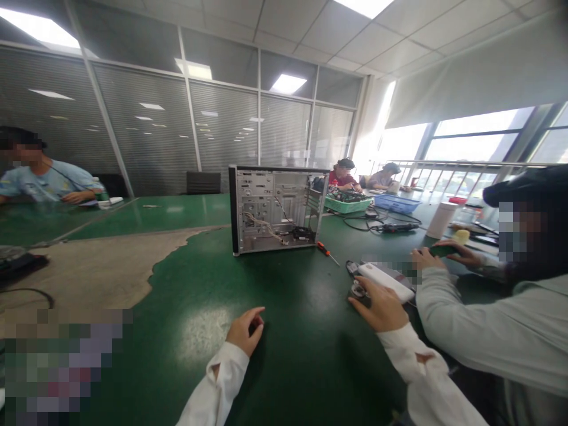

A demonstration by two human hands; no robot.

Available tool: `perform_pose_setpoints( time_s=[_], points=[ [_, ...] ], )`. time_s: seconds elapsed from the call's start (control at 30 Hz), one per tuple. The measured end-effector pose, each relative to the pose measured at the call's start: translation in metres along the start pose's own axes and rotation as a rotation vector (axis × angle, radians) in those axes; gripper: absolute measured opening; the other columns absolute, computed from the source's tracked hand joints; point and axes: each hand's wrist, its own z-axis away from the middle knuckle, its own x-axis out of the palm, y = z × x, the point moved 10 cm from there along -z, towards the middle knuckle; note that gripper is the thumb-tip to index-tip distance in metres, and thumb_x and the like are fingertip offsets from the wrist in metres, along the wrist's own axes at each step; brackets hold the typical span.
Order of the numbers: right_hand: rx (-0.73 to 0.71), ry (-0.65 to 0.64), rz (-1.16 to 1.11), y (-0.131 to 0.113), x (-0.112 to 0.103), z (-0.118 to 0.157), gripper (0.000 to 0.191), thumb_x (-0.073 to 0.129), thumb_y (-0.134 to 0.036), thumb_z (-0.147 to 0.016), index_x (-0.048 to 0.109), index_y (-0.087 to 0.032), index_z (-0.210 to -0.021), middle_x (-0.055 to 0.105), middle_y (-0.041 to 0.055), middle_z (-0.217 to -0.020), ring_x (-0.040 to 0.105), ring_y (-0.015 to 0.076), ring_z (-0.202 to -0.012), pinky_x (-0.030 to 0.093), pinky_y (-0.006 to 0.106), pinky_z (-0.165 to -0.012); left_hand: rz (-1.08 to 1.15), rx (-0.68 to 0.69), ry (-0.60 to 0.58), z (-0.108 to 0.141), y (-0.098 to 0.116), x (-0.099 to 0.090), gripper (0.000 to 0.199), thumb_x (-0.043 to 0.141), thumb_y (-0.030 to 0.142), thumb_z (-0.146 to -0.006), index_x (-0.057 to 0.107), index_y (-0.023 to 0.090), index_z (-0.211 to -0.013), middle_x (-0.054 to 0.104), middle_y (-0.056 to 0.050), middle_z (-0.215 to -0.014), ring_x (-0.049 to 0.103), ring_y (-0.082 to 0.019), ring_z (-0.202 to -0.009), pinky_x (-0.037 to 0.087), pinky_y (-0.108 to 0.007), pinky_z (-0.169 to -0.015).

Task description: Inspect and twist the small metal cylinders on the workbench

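Note:
My left hand (pixel 245 332) hovers over or rests on the green table, fingers loosely curved and the thumb apart, with nothing visible in it. On the right, the thumb and fingertips of my right hand (pixel 381 303) close around a small round, silvery object (pixel 357 289), whose kind I cannot make out. Right behind that hand lies a white power bank (pixel 385 281). An open computer case (pixel 275 210) stands upright ahead of me, its inner metal frame, loose cables and a black fan (pixel 302 233) showing. Beside its right corner lies an orange-handled screwdriver (pixel 326 251).
A co-worker in a pale sleeve (pixel 461 319) sits close on my right, holding a dark green thing. Farther back are a green basket (pixel 348 205) of parts, a blue basket (pixel 394 203), black cables and a white cylinder (pixel 441 219). Another person (pixel 53 180) sits at far left.

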Motion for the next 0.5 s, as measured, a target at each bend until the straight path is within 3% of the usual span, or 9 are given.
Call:
perform_pose_setpoints(
  time_s=[0.13, 0.27, 0.37, 0.5],
  points=[
    [-0.176, -0.126, -0.316, -0.109, 0.022, -0.02, 0.046, 0.054, -0.032, -0.065, 0.042, -0.018, -0.108, 0.06, 0.0052, -0.087, 0.054, 0.019, -0.081, 0.036, 0.032, -0.075, 0.0, 0.009, 0.038, 0.001, -0.001, -0.003, 0.035, 0.045, 0.013, -0.066, 0.051, 0.017, -0.1, 0.06, -0.002, -0.075, 0.056, -0.013, -0.069, 0.045, -0.028, -0.069],
    [-0.243, -0.223, -0.479, -0.19, 0.061, -0.033, 0.058, 0.06, -0.03, -0.06, 0.039, -0.018, -0.112, 0.059, 0.0052, -0.086, 0.053, 0.0202, -0.083, 0.035, 0.033, -0.076, -0.058, -0.015, 0.231, 0.004, -0.008, -0.026, 0.04, 0.043, 0.012, -0.065, 0.048, 0.018, -0.105, 0.057, -0.004, -0.082, 0.055, -0.016, -0.076, 0.045, -0.032, -0.07],
    [-0.22, -0.298, -0.588, -0.214, 0.099, -0.031, 0.064, 0.059, -0.027, -0.06, 0.034, -0.016, -0.117, 0.058, 0.0065, -0.09, 0.052, 0.0207, -0.085, 0.036, 0.034, -0.077, -0.1, -0.059, 0.347, 0.007, -0.013, -0.043, 0.044, 0.044, 0.013, -0.065, 0.043, 0.017, -0.109, 0.055, -0.006, -0.09, 0.053, -0.018, -0.084, 0.045, -0.035, -0.072],
    [-0.14, -0.371, -0.748, -0.21, 0.135, -0.017, 0.079, 0.058, -0.019, -0.055, 0.021, -0.012, -0.124, 0.054, 0.0093, -0.099, 0.05, 0.0214, -0.091, 0.038, 0.035, -0.079, -0.099, -0.082, 0.325, 0.007, -0.014, -0.044, 0.043, 0.045, 0.013, -0.066, 0.041, 0.017, -0.109, 0.054, -0.007, -0.095, 0.053, -0.018, -0.087, 0.045, -0.035, -0.073]
  ],
)
